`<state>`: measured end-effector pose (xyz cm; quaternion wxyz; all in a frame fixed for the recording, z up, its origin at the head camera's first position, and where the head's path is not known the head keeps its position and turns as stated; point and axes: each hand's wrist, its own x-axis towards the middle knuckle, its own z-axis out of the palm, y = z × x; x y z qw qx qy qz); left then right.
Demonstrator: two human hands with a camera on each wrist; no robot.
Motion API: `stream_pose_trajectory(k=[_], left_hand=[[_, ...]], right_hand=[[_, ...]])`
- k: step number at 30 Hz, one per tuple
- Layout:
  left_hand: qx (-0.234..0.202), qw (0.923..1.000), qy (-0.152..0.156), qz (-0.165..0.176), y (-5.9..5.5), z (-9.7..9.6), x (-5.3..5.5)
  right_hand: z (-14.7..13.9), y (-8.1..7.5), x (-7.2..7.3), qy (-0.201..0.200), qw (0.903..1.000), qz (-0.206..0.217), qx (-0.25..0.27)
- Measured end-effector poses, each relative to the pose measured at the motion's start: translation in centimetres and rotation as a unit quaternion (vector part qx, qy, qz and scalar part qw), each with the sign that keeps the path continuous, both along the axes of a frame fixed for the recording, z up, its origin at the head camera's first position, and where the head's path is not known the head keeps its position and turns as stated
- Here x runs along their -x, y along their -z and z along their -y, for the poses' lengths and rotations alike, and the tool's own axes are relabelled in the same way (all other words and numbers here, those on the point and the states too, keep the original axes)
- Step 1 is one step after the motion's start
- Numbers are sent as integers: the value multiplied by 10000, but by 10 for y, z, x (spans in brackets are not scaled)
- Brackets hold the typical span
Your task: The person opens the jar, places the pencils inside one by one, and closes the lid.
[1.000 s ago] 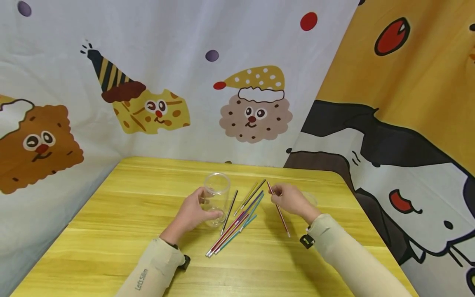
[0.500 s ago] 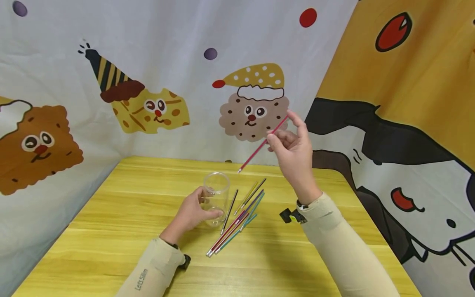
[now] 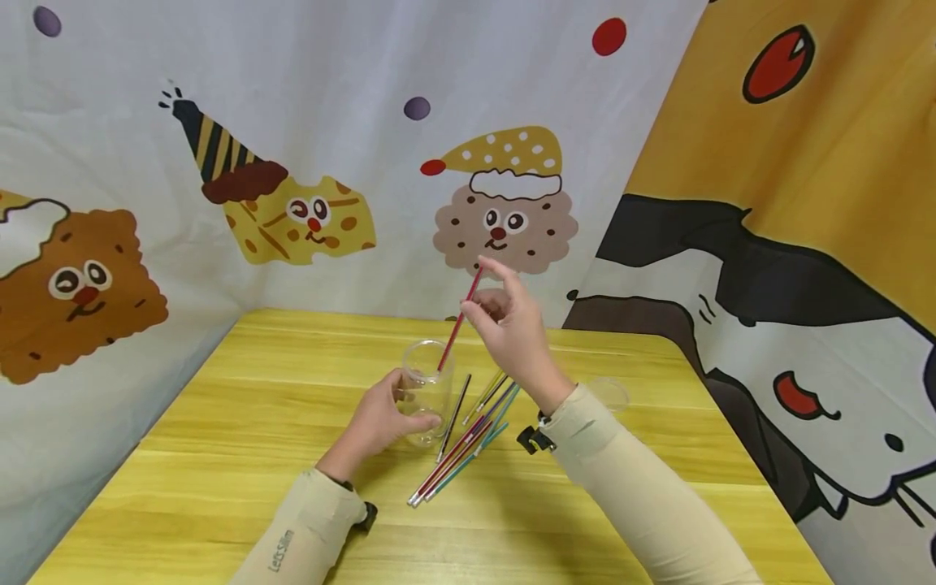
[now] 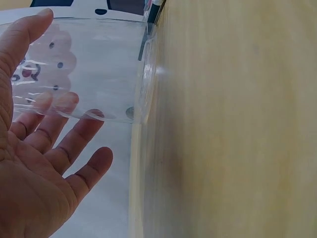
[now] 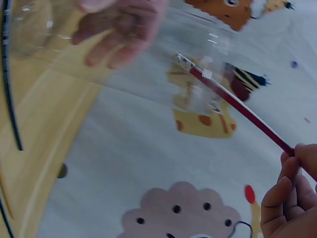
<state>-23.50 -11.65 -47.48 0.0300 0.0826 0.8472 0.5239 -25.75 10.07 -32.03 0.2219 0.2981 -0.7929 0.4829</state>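
At top of clear cylindrical plastic jar (image 3: 431,396): pinching slim red pencil (image 5: 241,107) in right hand (image 3: 513,331), gripping jar with left hand (image 3: 379,416); best lowered gently.

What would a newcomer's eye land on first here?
Probably the red pencil, slanting from the right-hand grip to the mouth of the clear cup. The left-hand grip holds the cup upright, with loose pencils on the table to its right. Behind, cartoon faces dot the backdrop.

Head camera looks down; close wrist views share the cup (image 4: 104,69).
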Motion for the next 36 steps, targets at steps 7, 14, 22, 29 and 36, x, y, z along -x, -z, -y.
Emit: stream_pose_trajectory(k=[7,14,22,29,36], left_hand=[[-13,10000,28,-58,-1,-1,0],[-31,9999,45,-91,-1,0,0],[-21,9999,52,-93,0,0,0],[-15,9999,46,-140,1,1,2],[-3,9999,18,-167,2,0,2]], right_hand=[[4,26,-1,-37,9961,99,-879],[7,36,-2,-76,9932,300,-1121],[9,44,-3,-129,9908,292,-1314],[12,48,-2,-134,9894,319,-1413],[14,52,-2,-200,9896,232,-1408]])
